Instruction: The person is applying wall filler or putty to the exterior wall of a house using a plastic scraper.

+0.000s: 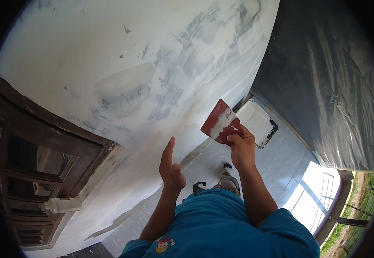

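My right hand point(244, 151) grips a red putty spreader point(226, 112) by its corner, thumb on the face towards me. A band of pale putty crosses the spreader's blade. To its left, my left hand point(172, 173) is raised near the wall, its fingers stretched out and nothing in it. In front of both hands stands a white wall point(79, 56) with grey, smeared patches of filler point(129, 88). No contact shows between the spreader and the wall. A whitish tub point(256, 120) with dark smudges along its edge is on the floor beyond my right hand.
On the left is a dark wooden window frame point(62, 142) with glass panes. A clear plastic bottle point(64, 205) lies by its edge. Dark plastic sheeting point(320, 81) hangs at the right. Light falls on the tiled floor point(277, 172) near a railing point(361, 215).
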Available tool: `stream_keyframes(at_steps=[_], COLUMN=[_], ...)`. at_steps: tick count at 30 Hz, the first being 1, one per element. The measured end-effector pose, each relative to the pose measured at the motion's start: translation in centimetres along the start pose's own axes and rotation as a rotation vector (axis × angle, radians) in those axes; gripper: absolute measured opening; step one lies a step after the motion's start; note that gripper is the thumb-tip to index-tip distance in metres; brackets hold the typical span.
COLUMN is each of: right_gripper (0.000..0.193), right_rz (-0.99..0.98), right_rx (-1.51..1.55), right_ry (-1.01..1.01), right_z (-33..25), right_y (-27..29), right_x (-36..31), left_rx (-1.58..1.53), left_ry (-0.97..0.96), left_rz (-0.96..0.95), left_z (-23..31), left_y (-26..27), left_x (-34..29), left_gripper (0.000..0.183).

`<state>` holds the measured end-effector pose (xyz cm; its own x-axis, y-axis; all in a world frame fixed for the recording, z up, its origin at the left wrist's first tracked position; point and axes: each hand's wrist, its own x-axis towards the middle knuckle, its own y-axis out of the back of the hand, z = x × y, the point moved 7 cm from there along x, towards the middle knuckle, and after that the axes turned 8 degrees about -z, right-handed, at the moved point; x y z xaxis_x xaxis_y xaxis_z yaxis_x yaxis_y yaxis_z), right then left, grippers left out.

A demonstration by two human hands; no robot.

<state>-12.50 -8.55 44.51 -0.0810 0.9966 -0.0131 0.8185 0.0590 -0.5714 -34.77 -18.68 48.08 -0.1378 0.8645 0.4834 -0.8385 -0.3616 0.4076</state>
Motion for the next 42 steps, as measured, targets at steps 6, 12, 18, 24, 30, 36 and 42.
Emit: stream_keyframes(at_steps=[6,12,18,24,30,36,42], right_gripper=[0.035,0.03,0.029,0.027,0.029,0.025,0.021], right_rz=[0.084,0.279,0.532,0.432,0.306,0.061,-0.213], right_rx=[0.163,-0.546,-1.051,-1.29,-1.454,-1.341,-1.186], right_ry=[-0.207,-0.319,-0.543,-0.641,-0.615,-0.614,-0.629], right_z=[0.7,6.6,7.9,12.2,16.9,21.4,23.2], right_y=[8.1,27.6,44.8,54.5,57.8,56.7,52.9], right_x=[1.4,5.8,10.0,17.6,25.7,26.8,26.3], left_rx=[-0.098,-0.35,-0.485,-0.545,-0.686,-0.835,-0.895], left_ry=[0.12,0.577,1.074,1.409,1.534,1.666,1.67], left_rz=[-0.255,-0.313,-0.354,-0.49,-0.483,-0.359,-0.307], left_z=[-3.6,-12.7,-18.5,-22.9,-26.9,-29.0,-31.2], left_y=[-10.8,-22.0,-30.8,-39.1,-47.1,-51.9,-54.9], left_x=[2.1,1.6,-2.2,-6.9,-9.4,-11.0,-11.0], left_gripper=[0.079,0.084,0.094,0.104,0.104,0.106,0.107])
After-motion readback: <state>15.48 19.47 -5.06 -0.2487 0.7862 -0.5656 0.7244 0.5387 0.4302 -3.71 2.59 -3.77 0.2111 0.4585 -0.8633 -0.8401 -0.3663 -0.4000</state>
